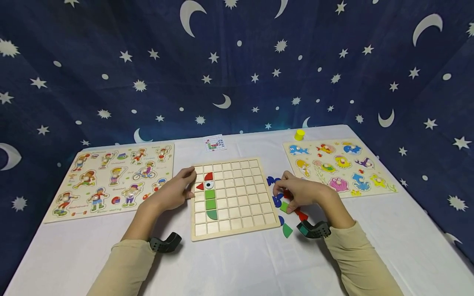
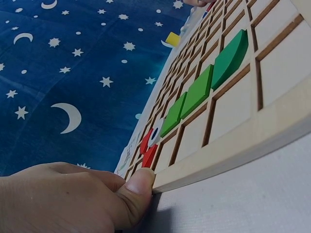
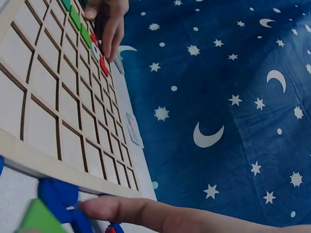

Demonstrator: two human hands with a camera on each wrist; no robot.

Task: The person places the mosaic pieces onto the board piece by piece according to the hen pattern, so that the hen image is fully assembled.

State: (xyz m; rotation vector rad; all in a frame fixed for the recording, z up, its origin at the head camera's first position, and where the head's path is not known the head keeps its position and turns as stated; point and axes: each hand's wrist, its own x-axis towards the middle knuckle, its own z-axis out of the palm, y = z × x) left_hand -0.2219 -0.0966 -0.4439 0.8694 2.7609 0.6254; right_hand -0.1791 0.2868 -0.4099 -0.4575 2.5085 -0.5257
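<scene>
Tiles (image 1: 210,194), among them an eye piece (image 1: 209,185), form a column in the left part of the wooden grid board (image 1: 237,235). The left hand (image 1: 174,191) touches its left edge, fingers and thumb spread. Beyond the right edge, the right hand (image 1: 305,191) has digits parted, thumb at a loose green square (image 1: 284,207), index fingertip beside blue pieces (image 3: 58,195).

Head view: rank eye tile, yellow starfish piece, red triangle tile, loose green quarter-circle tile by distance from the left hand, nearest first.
1. Red triangle tile: grid board's leftmost column, just right of the left hand.
2. Eye tile: one column farther right.
3. Green quarter-circle tile: loose, off the board's right side.
4. Yellow starfish piece: far right, on the sea-creature puzzle.
</scene>
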